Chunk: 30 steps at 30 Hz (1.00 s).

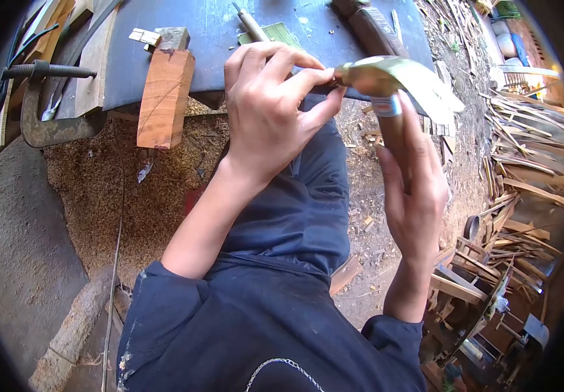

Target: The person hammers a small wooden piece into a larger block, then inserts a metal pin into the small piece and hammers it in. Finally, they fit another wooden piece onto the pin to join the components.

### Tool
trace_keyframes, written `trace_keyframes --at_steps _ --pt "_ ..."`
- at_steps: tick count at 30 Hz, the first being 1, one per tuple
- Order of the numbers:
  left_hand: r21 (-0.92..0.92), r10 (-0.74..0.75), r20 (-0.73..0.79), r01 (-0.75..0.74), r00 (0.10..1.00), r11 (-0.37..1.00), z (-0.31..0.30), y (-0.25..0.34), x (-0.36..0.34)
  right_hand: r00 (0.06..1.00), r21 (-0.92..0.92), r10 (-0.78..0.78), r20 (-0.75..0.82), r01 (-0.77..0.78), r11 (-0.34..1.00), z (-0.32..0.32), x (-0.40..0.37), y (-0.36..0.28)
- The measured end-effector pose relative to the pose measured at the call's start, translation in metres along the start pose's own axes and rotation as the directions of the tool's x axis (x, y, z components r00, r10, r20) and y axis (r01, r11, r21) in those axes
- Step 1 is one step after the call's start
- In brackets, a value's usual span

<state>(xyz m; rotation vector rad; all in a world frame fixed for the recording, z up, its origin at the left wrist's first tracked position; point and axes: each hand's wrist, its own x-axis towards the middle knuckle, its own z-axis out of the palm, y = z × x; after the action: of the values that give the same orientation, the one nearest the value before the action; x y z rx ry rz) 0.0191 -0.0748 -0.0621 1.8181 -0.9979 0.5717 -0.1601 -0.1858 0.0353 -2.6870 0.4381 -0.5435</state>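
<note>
My right hand (416, 189) is wrapped round the wooden handle of a hammer (367, 80), whose metal head is smeared by motion. My left hand (269, 108) is at the near edge of the blue table (197, 75), with thumb and fingers pinched on a small dark piece too hidden to name. The hammer's head is right beside those fingertips. Left of my left hand, a reddish wooden block (166, 98) juts over the table edge. Behind my fingers, a tool with a pale handle (250, 25) lies by a green piece (283, 36).
A metal clamp (36, 101) grips the table's left side, beside long wood strips (89, 59). A dark wooden piece (375, 29) lies at the back right. Wood scraps (530, 150) are piled on the right; sawdust (92, 189) covers the ground below. A log (76, 333) is at lower left.
</note>
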Motion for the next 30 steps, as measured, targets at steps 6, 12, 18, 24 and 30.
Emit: trace_keyframes --at_steps 6,12,18,24,30 --pt "0.01 0.001 0.004 -0.001 1.0 1.0 -0.002 0.001 0.0 0.988 0.078 0.134 -0.073 -0.128 0.989 -0.005 -0.012 0.008" --pt "0.02 0.008 0.02 -0.008 1.0 1.0 -0.003 0.0 0.0 0.97 0.176 0.229 -0.075 -0.214 0.961 0.0 -0.003 0.006" --pt "0.024 0.017 0.029 -0.017 0.999 1.0 -0.003 -0.002 0.0 0.952 0.256 0.301 -0.06 -0.277 0.926 0.011 -0.005 0.013" --pt "0.03 0.012 0.046 -0.013 0.999 0.999 -0.004 -0.001 0.0 0.964 0.18 0.246 -0.096 -0.227 0.957 0.014 0.002 0.02" --pt "0.017 0.033 0.048 -0.034 0.998 0.999 -0.005 -0.003 0.002 0.986 0.147 0.11 -0.126 -0.092 0.985 0.022 0.013 0.029"
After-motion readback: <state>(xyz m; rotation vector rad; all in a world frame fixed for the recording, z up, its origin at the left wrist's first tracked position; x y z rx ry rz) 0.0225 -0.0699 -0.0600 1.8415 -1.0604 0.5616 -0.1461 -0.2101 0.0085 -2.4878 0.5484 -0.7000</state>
